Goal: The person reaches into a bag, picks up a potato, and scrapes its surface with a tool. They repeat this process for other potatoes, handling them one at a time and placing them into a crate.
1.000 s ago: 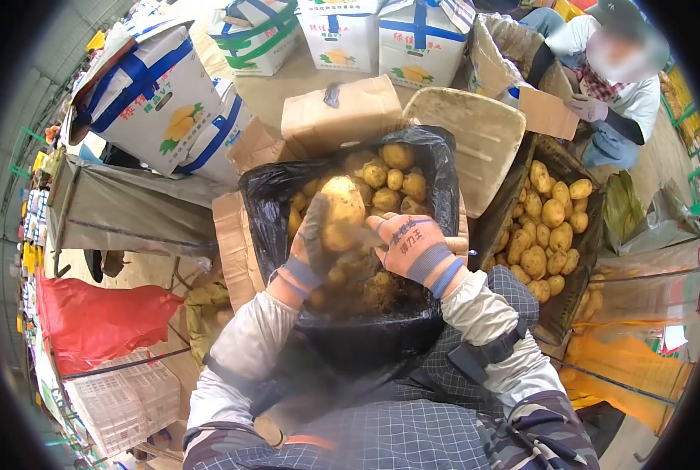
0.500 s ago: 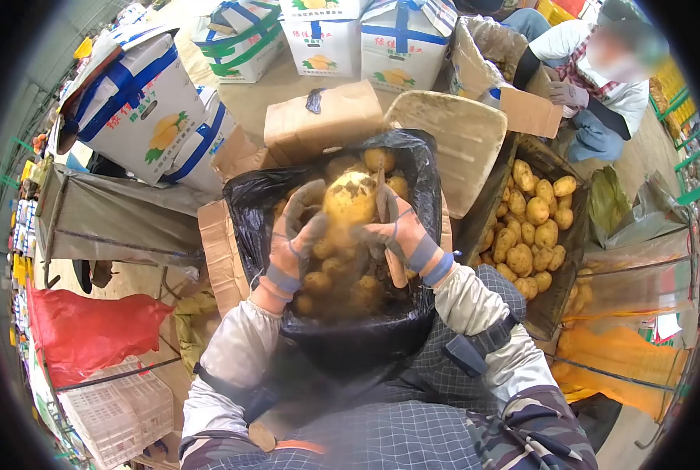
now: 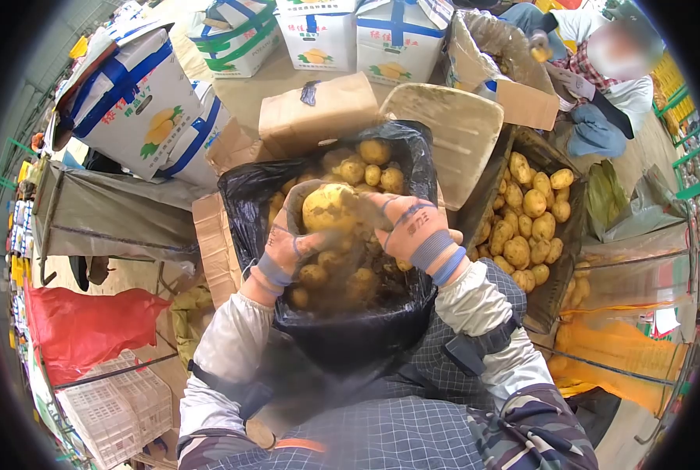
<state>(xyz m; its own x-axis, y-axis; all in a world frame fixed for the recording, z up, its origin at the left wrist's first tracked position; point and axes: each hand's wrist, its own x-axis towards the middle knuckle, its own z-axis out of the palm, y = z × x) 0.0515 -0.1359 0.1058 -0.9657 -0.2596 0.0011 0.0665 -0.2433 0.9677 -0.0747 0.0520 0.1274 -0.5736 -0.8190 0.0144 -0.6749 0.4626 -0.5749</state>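
Observation:
My left hand (image 3: 289, 239), in an orange glove with grey fingers, is closed around a large potato (image 3: 324, 207) with dark soil on its right side. My gloved right hand (image 3: 409, 227) is closed too, its fingertips at the potato's right side. The tan handle end (image 3: 455, 236) of what looks like a knife pokes out beside its palm; the blade is hidden or blurred. Both hands are over a box lined with a black plastic bag (image 3: 244, 196). Several loose potatoes (image 3: 375, 150) lie in it, some blurred by something hazy low in the view.
To the right stands a dark crate (image 3: 475, 205) of potatoes (image 3: 534, 204). A dirty pale lid (image 3: 452, 133) and a cardboard flap (image 3: 319, 110) stand behind the lined box. Printed cartons (image 3: 401, 47) line the back. A co-worker (image 3: 593, 102) sits at upper right, one hand holding a potato.
The large potato has moved left and slightly down with my left hand. My right hand has turned, its back now showing and its fingers pointing left. The co-worker's hand has risen with a potato.

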